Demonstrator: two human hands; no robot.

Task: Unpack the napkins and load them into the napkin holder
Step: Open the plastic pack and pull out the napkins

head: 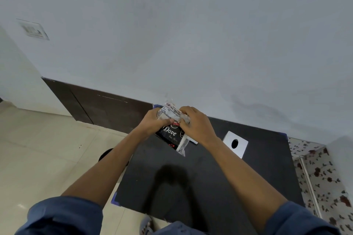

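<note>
A napkin pack in clear plastic with a black "Dove" label is lifted above the far part of the black table. My left hand grips its upper left side with the thumb across the front. My right hand pinches the plastic at the pack's top right. A white square napkin holder with a round dark hole in its face stands on the table to the right of my right wrist. The pack's upper end is partly hidden by my fingers.
The table stands against a pale wall with a dark skirting board. Beige tiled floor lies to the left. A flower-patterned surface adjoins the table's right edge. A small white edge shows behind the pack.
</note>
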